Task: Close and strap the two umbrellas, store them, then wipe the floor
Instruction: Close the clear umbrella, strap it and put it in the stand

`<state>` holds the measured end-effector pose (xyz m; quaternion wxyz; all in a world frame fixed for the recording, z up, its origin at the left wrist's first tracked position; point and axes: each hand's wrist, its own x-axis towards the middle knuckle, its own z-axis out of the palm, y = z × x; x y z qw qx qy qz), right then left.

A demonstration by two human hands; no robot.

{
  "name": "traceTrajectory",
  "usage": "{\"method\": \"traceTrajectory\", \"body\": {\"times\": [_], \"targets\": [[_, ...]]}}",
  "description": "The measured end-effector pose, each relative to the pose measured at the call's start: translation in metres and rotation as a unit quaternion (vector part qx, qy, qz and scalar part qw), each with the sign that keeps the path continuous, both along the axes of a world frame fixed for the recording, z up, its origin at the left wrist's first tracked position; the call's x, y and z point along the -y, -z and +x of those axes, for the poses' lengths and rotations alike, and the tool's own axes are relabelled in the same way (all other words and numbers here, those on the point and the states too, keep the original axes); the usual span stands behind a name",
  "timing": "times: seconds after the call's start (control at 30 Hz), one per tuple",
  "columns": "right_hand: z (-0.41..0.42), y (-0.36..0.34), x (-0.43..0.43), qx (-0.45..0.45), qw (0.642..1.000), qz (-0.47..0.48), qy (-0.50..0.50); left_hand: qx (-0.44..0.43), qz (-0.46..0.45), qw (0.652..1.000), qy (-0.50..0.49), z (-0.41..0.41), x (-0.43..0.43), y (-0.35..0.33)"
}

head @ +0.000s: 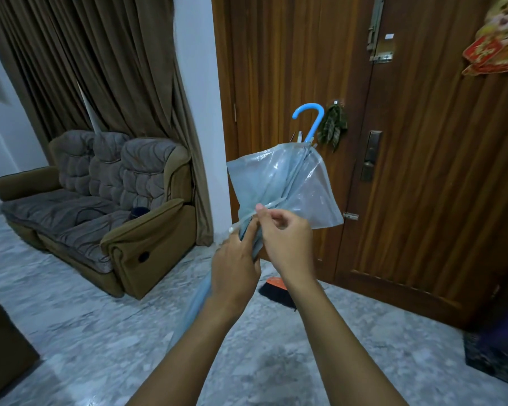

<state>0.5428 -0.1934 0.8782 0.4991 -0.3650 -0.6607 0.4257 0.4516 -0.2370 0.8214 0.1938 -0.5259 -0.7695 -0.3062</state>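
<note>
Umbrella (279,177), translucent blue, is held hook-up in front of the door (423,142). Your left hand (235,268) is clamped round the gathered canopy to keep the folds bunched, and your right hand (288,238) pinches what looks like the strap (272,204), ready for wrapping.

A single head-worn view looks forward and down, close over both forearms, toward the door (408,171).
</note>
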Motion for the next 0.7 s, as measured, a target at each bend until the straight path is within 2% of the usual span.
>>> {"method": "traceTrajectory", "body": {"times": [0.1,0.23,0.37,0.47,0.57,0.7], "targets": [[-0.008,0.0,-0.009,0.016,0.999,-0.045,-0.013,-0.002,0.003,1.0,-0.013,-0.002,0.001,0.003],[-0.011,0.0,-0.01,-0.04,0.995,-0.081,-0.05,0.023,0.019,1.0,-0.008,-0.004,0.006,0.003],[-0.005,0.0,-0.008,-0.119,0.974,-0.133,-0.142,0.146,0.072,0.986,0.018,-0.016,0.01,0.002],[-0.001,0.002,-0.013,-0.14,0.959,-0.147,-0.198,0.26,0.124,0.952,0.1,-0.026,0.011,-0.002],[0.002,0.005,-0.02,-0.118,0.957,-0.139,-0.226,0.38,0.145,0.895,0.182,-0.028,0.013,-0.012],[0.005,0.007,-0.035,-0.092,0.965,-0.139,-0.205,0.433,0.165,0.862,0.204,-0.032,0.015,-0.021]]}}
